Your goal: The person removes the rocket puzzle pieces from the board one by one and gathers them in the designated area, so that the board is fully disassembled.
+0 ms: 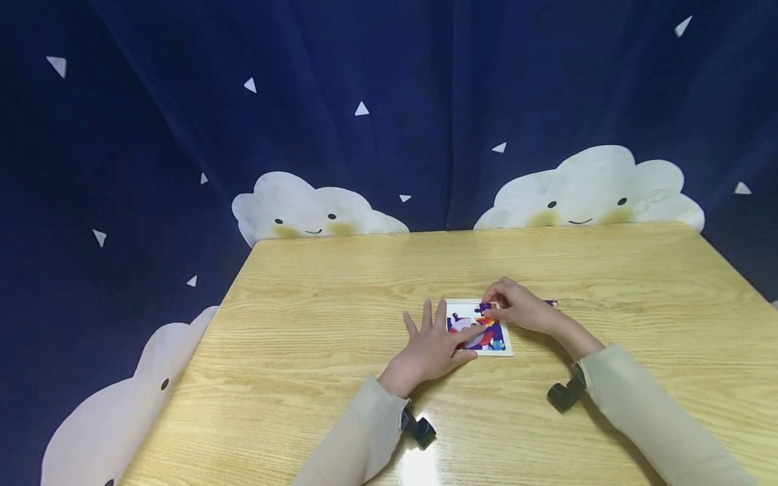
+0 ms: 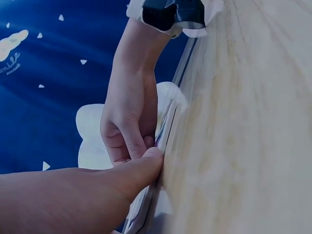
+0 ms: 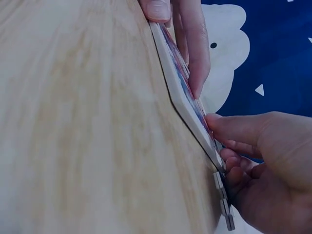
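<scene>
The jigsaw puzzle (image 1: 495, 340) looks mostly filled, its upper-left bare and loose pieces (image 3: 224, 204) left beside it; the flat-spread left hand (image 1: 430, 351) touches it, the right hand (image 1: 525, 309) seemingly pinching a jigsaw piece (image 1: 481, 309).

Wooden table (image 1: 304, 324); puzzle board (image 1: 496, 342); loose piece (image 1: 552, 303)

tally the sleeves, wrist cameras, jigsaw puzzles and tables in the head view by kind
Long pale beige cloth sleeves: 2
Small black wrist cameras: 2
Flat white-framed colourful jigsaw puzzle: 1
Light wood-grained table: 1
Total: 6
</scene>
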Tool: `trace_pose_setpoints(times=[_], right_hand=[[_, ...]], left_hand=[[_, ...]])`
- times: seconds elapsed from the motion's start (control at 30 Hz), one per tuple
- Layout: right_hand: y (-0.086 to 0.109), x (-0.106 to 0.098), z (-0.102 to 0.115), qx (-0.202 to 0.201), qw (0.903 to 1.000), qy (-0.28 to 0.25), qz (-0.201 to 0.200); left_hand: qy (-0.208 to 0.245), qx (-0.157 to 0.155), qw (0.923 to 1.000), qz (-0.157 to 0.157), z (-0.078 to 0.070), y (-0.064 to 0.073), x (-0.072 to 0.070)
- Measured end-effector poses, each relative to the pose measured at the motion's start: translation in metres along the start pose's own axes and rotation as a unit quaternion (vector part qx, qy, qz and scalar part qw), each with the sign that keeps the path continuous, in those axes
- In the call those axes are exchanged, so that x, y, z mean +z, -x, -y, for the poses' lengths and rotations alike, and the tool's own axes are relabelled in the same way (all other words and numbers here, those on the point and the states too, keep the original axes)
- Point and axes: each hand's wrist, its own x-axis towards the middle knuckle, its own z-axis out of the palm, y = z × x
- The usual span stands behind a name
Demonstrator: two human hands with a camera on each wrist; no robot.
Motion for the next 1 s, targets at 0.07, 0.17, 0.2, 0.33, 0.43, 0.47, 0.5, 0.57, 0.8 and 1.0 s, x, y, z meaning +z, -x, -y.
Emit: trace_pose_setpoints(times=[0.07,0.17,0.2,0.33,0.43,0.47,0.5,0.57,0.8,1.0], right_hand=[[-0.0010,0.0006,-0.0002,-0.005,1.0000,0.001,0.006],[-0.0015,0.0012,-0.0006,-0.011,0.9999,0.000,0.013],[-0.0015,0.0014,-0.0009,-0.011,0.9998,0.000,0.015],[-0.0014,0.0022,-0.0025,-0.011,0.9997,-0.001,0.022],[-0.0009,0.0018,-0.0026,-0.011,0.9997,-0.002,0.023],[-0.0008,0.0016,-0.0023,-0.012,0.9997,-0.004,0.023],[-0.0005,0.0015,-0.0020,-0.011,0.9997,-0.005,0.022],[-0.0001,0.0013,-0.0017,-0.012,0.9997,-0.007,0.020],[0.0012,0.0035,-0.0021,-0.035,0.9994,-0.008,-0.001],[0.0021,0.0007,0.0021,-0.019,0.9997,0.010,-0.007]], left_hand=[[-0.005,-0.003,1.0000,0.000,-0.0003,-0.0003,-0.0007],[-0.011,-0.007,0.9999,0.002,-0.0009,-0.0006,-0.0012],[-0.013,-0.008,0.9999,0.003,-0.0012,-0.0006,-0.0013],[-0.019,-0.011,0.9997,0.006,-0.0022,-0.0007,-0.0023],[-0.018,-0.012,0.9997,0.008,-0.0025,-0.0006,-0.0030],[-0.018,-0.012,0.9997,0.008,-0.0024,-0.0006,-0.0029],[-0.017,-0.012,0.9998,0.008,-0.0024,-0.0006,-0.0031],[-0.015,-0.013,0.9998,0.008,-0.0024,-0.0007,-0.0031],[-0.008,-0.015,0.9998,0.010,-0.0019,-0.0013,-0.0030],[-0.004,-0.015,0.9999,0.008,-0.0013,-0.0017,-0.0029]])
